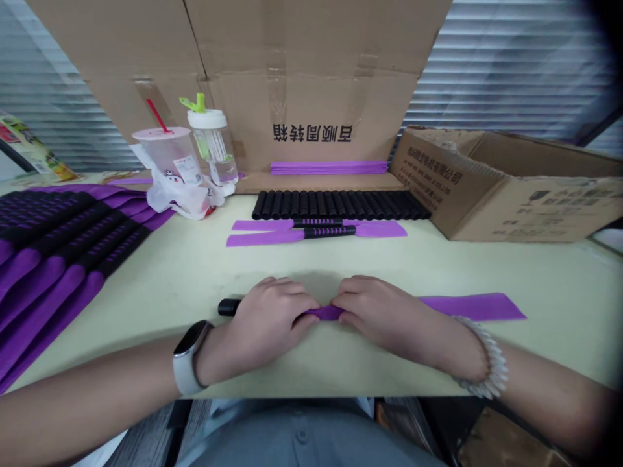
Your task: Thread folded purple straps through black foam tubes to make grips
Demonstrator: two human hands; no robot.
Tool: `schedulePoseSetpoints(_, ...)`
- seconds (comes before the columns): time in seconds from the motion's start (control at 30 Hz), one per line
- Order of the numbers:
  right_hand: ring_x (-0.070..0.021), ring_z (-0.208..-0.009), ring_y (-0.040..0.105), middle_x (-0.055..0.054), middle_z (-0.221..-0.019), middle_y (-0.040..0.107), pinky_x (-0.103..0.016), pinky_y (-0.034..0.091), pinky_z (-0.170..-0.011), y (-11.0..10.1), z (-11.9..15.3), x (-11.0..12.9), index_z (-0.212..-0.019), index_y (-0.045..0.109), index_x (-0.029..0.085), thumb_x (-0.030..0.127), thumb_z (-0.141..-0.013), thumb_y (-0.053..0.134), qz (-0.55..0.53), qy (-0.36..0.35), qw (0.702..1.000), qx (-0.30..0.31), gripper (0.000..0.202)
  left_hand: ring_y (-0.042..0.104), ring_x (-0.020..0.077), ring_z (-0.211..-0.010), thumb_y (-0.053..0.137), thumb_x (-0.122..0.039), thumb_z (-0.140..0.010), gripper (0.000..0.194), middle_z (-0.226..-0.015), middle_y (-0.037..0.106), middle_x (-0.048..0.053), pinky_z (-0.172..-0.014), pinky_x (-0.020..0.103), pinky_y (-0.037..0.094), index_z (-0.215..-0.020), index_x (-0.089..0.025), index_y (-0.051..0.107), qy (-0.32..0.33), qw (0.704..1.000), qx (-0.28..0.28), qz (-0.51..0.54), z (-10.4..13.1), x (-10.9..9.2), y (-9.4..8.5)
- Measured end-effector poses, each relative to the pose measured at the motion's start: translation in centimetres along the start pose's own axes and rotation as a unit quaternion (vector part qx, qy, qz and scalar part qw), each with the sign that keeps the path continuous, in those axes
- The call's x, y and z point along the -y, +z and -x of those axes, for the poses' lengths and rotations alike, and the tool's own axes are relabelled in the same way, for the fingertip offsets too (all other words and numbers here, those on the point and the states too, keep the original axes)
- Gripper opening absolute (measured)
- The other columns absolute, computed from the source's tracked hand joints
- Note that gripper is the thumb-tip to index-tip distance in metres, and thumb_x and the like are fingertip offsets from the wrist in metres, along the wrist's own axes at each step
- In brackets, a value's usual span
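Strip (329, 313) in hands (270, 321), upside-down “百顺周转箱” (312, 133) beyond

Tubes (335, 205) left of box (530, 211)

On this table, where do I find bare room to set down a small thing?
Bare patches: between the pile of purple straps and the left hand; and between the open cardboard box and the purple strip under the right wrist. Crowded: the far left, and the back, with black tubes, plastic cup and water bottle.
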State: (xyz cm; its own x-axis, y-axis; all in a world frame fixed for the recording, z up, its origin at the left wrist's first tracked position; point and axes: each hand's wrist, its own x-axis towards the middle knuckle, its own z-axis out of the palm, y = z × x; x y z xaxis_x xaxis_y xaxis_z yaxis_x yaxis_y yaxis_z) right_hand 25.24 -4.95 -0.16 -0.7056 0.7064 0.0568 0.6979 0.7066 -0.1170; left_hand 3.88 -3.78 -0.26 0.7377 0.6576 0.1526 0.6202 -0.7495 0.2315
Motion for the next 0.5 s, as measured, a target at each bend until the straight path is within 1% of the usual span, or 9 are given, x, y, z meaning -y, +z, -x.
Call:
schedulePoseSetpoints(0.27, -0.0170, -0.074, 0.058, -0.004, -0.078, 0.064, -0.030, 0.045, -0.071, -0.15, -0.15, 0.12, -0.081, 0.070, 0.014, 0.005, -0.085, 0.053, -0.009, -0.004, 1.000, -0.002, 0.019, 0.062, 0.0185, -0.078, 0.056, -0.025, -0.089, 0.016, -0.080, 0.067, 0.000, -0.073, 0.033, 0.049, -0.088, -0.023, 0.072, 0.005, 1.000, -0.013, 0.005, -0.17, -0.09, -0.14)
schedulePoseSetpoints(0.43, -0.0180, -0.075, 0.059, -0.005, -0.077, 0.064, -0.032, 0.045, -0.072, 0.03, -0.46, 0.62, -0.080, 0.069, 0.014, 0.017, -0.088, 0.056, -0.032, 0.008, 0.999, -0.029, 0.016, 0.062, 0.0179, -0.076, 0.057, -0.025, -0.087, 0.015, -0.080, 0.068, -0.001, -0.070, 0.032, 0.049, -0.085, -0.024, 0.072, -0.003, 1.000, -0.017, -0.001, -0.21, -0.06, 0.11)
schedulePoseSetpoints(0.5, -0.0181, -0.074, 0.059, -0.004, -0.076, 0.064, -0.032, 0.045, -0.071, 0.06, -0.55, 0.76, -0.080, 0.069, 0.014, 0.018, -0.088, 0.056, -0.026, 0.001, 0.999, -0.033, 0.016, 0.062, 0.0179, -0.076, 0.056, -0.026, -0.088, 0.015, -0.079, 0.067, 0.000, -0.071, 0.032, 0.049, -0.085, -0.023, 0.071, -0.001, 1.000, -0.015, 0.000, -0.21, 0.07, 0.04)
